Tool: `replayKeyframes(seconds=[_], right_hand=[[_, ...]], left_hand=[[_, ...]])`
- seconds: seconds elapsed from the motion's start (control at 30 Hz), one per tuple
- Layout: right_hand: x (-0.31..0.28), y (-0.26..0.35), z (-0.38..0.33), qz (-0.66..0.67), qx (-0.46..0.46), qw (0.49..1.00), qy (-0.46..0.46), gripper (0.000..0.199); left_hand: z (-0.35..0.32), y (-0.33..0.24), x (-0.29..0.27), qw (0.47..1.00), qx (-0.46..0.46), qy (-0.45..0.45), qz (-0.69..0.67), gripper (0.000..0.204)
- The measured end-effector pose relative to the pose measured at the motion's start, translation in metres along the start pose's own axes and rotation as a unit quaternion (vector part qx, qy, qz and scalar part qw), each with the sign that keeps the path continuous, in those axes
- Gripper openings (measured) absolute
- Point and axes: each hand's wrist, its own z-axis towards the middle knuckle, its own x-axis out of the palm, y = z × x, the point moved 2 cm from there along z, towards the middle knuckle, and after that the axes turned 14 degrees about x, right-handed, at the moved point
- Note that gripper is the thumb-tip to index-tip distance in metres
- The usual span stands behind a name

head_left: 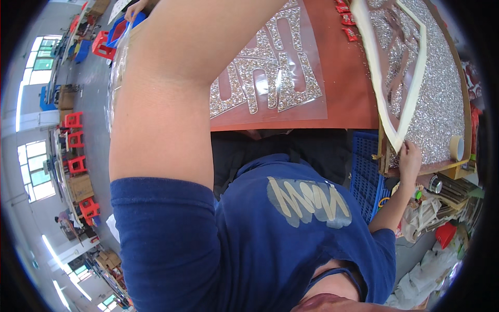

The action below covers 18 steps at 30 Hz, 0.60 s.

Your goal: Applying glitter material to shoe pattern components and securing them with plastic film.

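Observation:
My left arm (161, 114) rises large across the left of the head view and bends toward the upper right. Its hand lies beyond the top edge, out of sight. At the right, my right hand (410, 156) has its fingers pinched at the lower pointed corner of a cream-edged frame (413, 106). A clear film seems to span the frame, which lies over a glittery silver sheet (442, 114). Left of it, a clear plastic sheet (318, 106) with glittery cut shapes (262, 86) rests on the reddish-brown tabletop (348, 83), partly hidden behind my forearm.
Small red packets (349, 34) lie beside the frame. A tape roll (457, 148) stands at the glitter sheet's right edge. Below the table is a blue plastic crate (365, 171). Another person's hand (136, 9) shows at the upper left near a blue bin (122, 28). Red stools (76, 139) stand farther left.

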Motion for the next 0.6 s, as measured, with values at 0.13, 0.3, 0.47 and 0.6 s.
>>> replayKeyframes(seconds=[0.13,0.3,0.47,0.6], right_hand=[[-0.002,0.016,-0.002,0.007,0.000,0.999,-0.038,0.020],[0.000,0.020,-0.001,0.005,-0.023,0.997,-0.079,0.008],[-0.019,0.057,-0.011,0.061,-0.076,0.977,-0.191,0.007],[-0.020,0.185,-0.041,0.315,-0.238,0.917,-0.061,0.014]], left_hand=[[0.105,0.016,-0.007,0.949,0.054,0.215,-0.224,0.035],[0.174,0.103,-0.024,0.862,0.379,0.317,-0.114,0.061],[0.172,0.174,-0.143,0.660,0.727,0.079,0.174,0.046],[0.121,0.299,-0.231,0.630,0.723,0.112,0.262,0.025]])
